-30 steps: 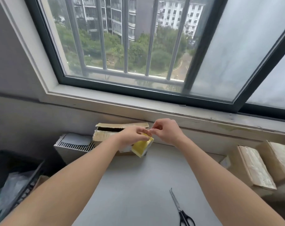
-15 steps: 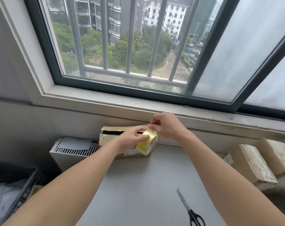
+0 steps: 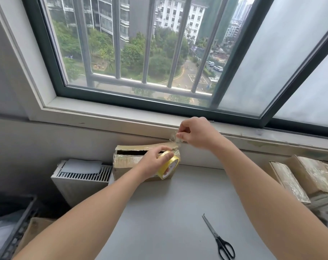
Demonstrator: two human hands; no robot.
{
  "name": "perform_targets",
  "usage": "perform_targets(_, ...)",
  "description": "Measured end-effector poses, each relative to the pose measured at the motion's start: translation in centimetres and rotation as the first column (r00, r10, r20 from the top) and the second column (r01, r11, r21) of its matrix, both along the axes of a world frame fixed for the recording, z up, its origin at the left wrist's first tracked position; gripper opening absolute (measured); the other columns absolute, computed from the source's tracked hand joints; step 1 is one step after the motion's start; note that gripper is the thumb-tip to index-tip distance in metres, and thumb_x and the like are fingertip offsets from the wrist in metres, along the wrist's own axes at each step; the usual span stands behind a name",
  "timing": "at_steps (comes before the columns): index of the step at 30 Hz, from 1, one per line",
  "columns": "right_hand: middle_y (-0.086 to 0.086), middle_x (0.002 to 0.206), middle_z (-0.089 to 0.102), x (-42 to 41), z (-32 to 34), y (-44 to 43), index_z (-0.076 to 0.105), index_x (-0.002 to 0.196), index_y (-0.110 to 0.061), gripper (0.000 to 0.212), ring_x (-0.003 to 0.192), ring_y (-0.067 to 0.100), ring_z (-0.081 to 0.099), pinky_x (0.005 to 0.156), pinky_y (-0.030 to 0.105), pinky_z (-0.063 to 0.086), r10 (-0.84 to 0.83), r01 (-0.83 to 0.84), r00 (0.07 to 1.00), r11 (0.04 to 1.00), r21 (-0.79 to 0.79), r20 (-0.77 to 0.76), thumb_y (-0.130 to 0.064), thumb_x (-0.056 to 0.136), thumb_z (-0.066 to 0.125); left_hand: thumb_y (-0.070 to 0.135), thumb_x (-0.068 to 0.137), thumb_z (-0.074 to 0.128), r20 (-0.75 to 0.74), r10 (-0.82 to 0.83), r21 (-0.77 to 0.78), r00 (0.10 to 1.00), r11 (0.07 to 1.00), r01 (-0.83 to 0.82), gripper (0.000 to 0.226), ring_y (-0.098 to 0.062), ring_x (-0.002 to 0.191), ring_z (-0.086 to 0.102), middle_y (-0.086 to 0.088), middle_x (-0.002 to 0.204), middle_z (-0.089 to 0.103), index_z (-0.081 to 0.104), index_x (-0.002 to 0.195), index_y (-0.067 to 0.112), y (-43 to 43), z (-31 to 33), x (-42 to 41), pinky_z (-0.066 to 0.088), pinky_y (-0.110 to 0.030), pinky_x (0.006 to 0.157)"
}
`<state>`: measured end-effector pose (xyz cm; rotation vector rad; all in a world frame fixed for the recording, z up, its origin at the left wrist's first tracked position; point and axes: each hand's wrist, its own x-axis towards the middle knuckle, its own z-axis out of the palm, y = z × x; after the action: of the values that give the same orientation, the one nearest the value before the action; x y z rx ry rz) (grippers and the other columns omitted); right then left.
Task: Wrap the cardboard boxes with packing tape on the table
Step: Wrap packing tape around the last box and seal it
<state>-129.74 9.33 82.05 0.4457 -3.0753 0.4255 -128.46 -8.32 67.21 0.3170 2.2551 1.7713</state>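
Left grip (image 3: 152, 162) half-hiding tape roll (image 3: 169, 166), right grip (image 3: 195, 133) pinching faint strip (image 3: 173, 140)

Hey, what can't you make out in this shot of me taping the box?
Head view only:
Inside of the cardboard box: just a dark slot under the flap.
Label on the tape roll: too small, partly covered by the left hand.
The tape end pinched by the right hand: transparent, edges unclear.
The wrapped boxes at right: cut off by the frame edge.

The flat grey table (image 3: 168, 212) holds an open brown cardboard box (image 3: 125, 162) at its far edge and black-handled metal scissors (image 3: 216, 235) near the right
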Motion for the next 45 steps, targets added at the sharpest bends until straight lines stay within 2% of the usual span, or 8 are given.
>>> perform_targets(14,-0.017,0.074,0.063,0.5,1.1,2.8,0.076,0.091,-0.019,0.012,0.076,0.006,0.060,0.071,0.026,0.048,-0.092,0.091,0.996,0.994,-0.059,-0.012,-0.029,0.094,0.071,0.052,0.099,0.061,0.017,0.025,-0.037,1.000,0.999,-0.024,0.034,-0.009,0.065,0.060,0.004,0.077,0.068,0.070,0.094,0.020,-0.1,-2.8,0.3,0.047,-0.031,0.066)
perform_targets(19,-0.015,0.075,0.065,1.4,1.0,4.1,0.071,0.086,-0.023,0.011,0.073,-0.001,0.058,0.062,0.013,0.038,-0.104,0.105,0.994,0.991,-0.083,0.013,-0.031,0.094,0.071,0.050,0.097,0.058,-0.208,0.038,-0.181,0.977,0.980,-0.077,0.031,-0.014,0.072,0.063,0.008,0.076,0.068,0.067,0.090,0.021,0.1,-1.0,-2.7,0.054,-0.037,0.073)
perform_targets(21,-0.015,0.076,0.066,2.0,0.9,4.5,0.070,0.085,-0.025,0.012,0.075,-0.001,0.059,0.063,0.015,0.039,-0.102,0.103,0.995,0.992,-0.075,0.018,-0.033,0.093,0.072,0.055,0.095,0.059,-0.359,-0.081,-0.445,0.930,0.890,-0.095,0.036,-0.018,0.099,0.064,0.005,0.103,0.070,0.067,0.109,0.022,-0.1,-0.5,-4.4,0.052,-0.041,0.091)
perform_targets(24,-0.013,0.080,0.067,2.7,0.9,5.2,0.072,0.088,-0.024,0.015,0.080,0.008,0.063,0.071,0.024,0.048,-0.104,0.104,0.994,0.994,-0.040,0.014,-0.038,0.093,0.072,0.088,0.073,0.057,-0.204,-0.342,-0.878,0.917,0.479,-0.017,0.110,-0.029,0.151,0.023,-0.006,0.164,0.028,0.028,0.158,0.025,-0.2,-1.1,-6.1,0.025,-0.055,0.119)
perform_targets(26,-0.012,0.080,0.066,3.3,1.1,5.6,0.073,0.090,-0.021,0.018,0.083,0.012,0.064,0.077,0.030,0.051,-0.103,0.103,0.995,0.995,-0.013,0.012,-0.038,0.093,0.072,0.094,0.063,0.060,-0.032,-0.343,-0.937,0.939,0.336,0.091,0.133,-0.035,0.157,0.002,-0.009,0.172,0.001,0.000,0.164,0.031,-0.1,-2.3,-6.6,0.009,-0.068,0.120)
perform_targets(29,-0.013,0.079,0.066,4.1,0.8,6.8,0.074,0.089,-0.020,0.019,0.083,0.013,0.064,0.077,0.032,0.052,-0.111,0.111,0.993,0.994,-0.002,0.031,-0.038,0.093,0.072,0.076,0.074,0.067,-0.021,-0.349,-0.975,0.937,0.214,0.058,0.123,-0.037,0.152,0.014,-0.015,0.169,0.007,-0.008,0.162,0.033,0.3,-4.3,-6.7,0.013,-0.072,0.118)
perform_targets(33,-0.017,0.076,0.065,4.8,-0.1,9.1,0.073,0.088,-0.024,0.020,0.077,0.001,0.060,0.070,0.027,0.047,-0.176,0.175,0.981,0.984,0.018,0.078,-0.043,0.094,0.068,0.048,0.092,0.063,-0.057,-0.438,-0.980,0.897,0.195,0.032,0.102,-0.036,0.147,0.017,-0.013,0.164,0.011,-0.012,0.160,0.038,0.0,-5.4,-6.9,0.014,-0.071,0.117)
perform_targets(45,-0.012,0.072,0.063,4.7,-1.0,8.7,0.068,0.080,-0.020,0.029,0.072,0.003,0.056,0.062,0.021,0.040,-0.128,0.126,0.988,0.992,0.022,0.083,-0.046,0.093,0.069,-0.005,0.086,0.055,0.009,-0.830,-0.972,0.558,0.123,0.198,0.116,-0.015,0.156,-0.021,0.022,0.169,-0.012,-0.023,0.156,0.045,-5.4,-4.4,-4.1,-0.011,-0.062,0.121)
